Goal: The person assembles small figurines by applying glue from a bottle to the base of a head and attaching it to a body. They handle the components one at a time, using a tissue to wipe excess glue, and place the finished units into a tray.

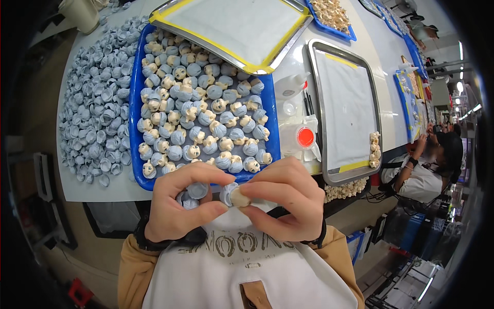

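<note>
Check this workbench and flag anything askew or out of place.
The upper steel tray sits slanted across the far end of the blue tray, its edges misaligned, overlapping some doll heads. Blue-grey hair caps heaped loose on the tabletop may be deliberate.

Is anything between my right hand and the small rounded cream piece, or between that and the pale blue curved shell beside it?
Nothing visible: the right hand pinches the small rounded cream piece, which appears to touch the pale blue curved shell by the left hand. Other pale blue shells in that hand lie aside.
</note>
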Demonstrator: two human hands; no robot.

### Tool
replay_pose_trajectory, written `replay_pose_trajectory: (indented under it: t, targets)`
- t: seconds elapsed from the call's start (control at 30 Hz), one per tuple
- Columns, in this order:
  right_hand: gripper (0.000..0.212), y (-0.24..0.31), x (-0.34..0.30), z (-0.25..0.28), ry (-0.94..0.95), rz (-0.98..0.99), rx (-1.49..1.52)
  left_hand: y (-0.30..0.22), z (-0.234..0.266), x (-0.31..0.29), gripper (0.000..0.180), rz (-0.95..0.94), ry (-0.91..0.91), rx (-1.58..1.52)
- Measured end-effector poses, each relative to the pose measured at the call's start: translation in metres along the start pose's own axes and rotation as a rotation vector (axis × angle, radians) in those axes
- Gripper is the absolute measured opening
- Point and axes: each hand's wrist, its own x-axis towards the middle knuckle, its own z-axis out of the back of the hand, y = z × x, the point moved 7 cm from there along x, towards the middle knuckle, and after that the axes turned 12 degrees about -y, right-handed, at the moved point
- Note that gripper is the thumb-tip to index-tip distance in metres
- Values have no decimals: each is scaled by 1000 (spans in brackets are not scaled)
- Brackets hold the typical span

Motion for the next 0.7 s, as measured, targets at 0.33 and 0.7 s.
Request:
replay_pose_trajectory:
  t: [0.33,0.7]
  targets:
    - [45,5,-9,-12,-70,110,-149,9,-6,-6,50,142,31,-75]
    - [36,13,-22,-16,-58,274,-338,23,-12,-18,41,256,197,-61]
